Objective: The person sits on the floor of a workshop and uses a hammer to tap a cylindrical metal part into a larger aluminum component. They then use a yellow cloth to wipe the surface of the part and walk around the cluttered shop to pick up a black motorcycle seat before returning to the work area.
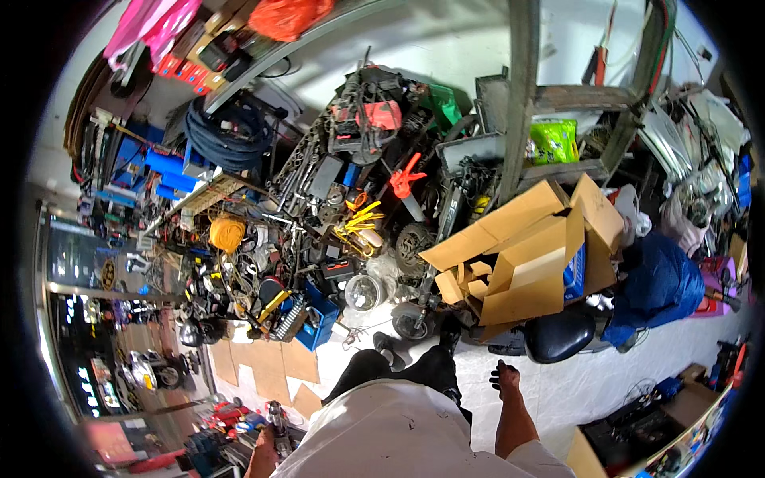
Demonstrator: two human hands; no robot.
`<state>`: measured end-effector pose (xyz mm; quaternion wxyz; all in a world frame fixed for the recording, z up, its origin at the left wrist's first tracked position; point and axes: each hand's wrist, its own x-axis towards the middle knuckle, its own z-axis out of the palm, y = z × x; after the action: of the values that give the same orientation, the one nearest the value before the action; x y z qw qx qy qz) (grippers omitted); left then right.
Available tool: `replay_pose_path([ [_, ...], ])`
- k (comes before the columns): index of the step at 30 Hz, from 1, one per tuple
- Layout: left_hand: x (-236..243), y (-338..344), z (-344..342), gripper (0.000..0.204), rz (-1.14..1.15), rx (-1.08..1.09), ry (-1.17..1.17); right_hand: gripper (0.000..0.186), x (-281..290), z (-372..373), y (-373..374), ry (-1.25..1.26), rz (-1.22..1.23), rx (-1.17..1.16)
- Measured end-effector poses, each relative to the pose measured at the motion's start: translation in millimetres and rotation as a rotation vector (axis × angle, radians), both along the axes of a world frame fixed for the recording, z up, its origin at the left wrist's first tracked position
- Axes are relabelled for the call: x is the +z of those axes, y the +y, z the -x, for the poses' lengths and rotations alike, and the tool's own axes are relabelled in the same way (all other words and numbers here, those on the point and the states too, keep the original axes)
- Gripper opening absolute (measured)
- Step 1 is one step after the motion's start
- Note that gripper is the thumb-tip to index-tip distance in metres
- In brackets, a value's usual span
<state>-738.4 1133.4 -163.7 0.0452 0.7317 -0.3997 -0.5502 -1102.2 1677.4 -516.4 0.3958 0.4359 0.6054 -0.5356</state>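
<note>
My right hand (506,380) hangs beside my right leg above the pale floor, its dark-smudged fingers apart and holding nothing. My left hand (263,442) is low at the lower edge, next to a metal tool (276,422); I cannot make out whether it grips it. In front of my feet stands a small scooter wheel (408,323). An open cardboard box (522,299) with cardboard pieces and a blue package sits ahead to the right, near a black seat (558,334). A clear bucket (362,296) and a blue crate (317,327) are ahead to the left.
A dense heap of tools and cables (319,183) lines the wall under metal shelving (522,95). A coiled hose (219,131) is at upper left, a dark blue cover (653,291) at right. Cardboard sheets (263,366) lie on the left floor. Another box (590,458) is at lower right.
</note>
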Motion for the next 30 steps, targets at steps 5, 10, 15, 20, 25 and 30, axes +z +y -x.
replay_pose_path([
  [5, -23, 20, -46, 0.043, -0.008, 0.116, 0.054, 0.036, -2, 10, -3, 0.019, -0.021, 0.07],
  [10, -51, 35, -95, 0.043, -0.022, 0.222, 0.113, 0.035, 1, 19, -23, 0.055, 0.001, 0.161],
  [15, -78, 40, -148, 0.043, -0.031, 0.269, 0.242, 0.037, 22, 27, -64, 0.127, -0.032, 0.3],
  [20, -130, -12, -174, 0.038, -0.234, 0.695, 0.332, 0.035, 73, 21, -131, 0.202, -0.125, 0.41],
  [25, -154, -104, -164, 0.038, -0.229, 0.612, 0.487, 0.038, 131, -2, -231, 0.316, -0.283, 0.502],
  [30, -98, -144, -112, 0.042, 0.114, 0.657, 0.677, 0.039, 160, 25, -359, 0.512, -0.099, 0.761],
])
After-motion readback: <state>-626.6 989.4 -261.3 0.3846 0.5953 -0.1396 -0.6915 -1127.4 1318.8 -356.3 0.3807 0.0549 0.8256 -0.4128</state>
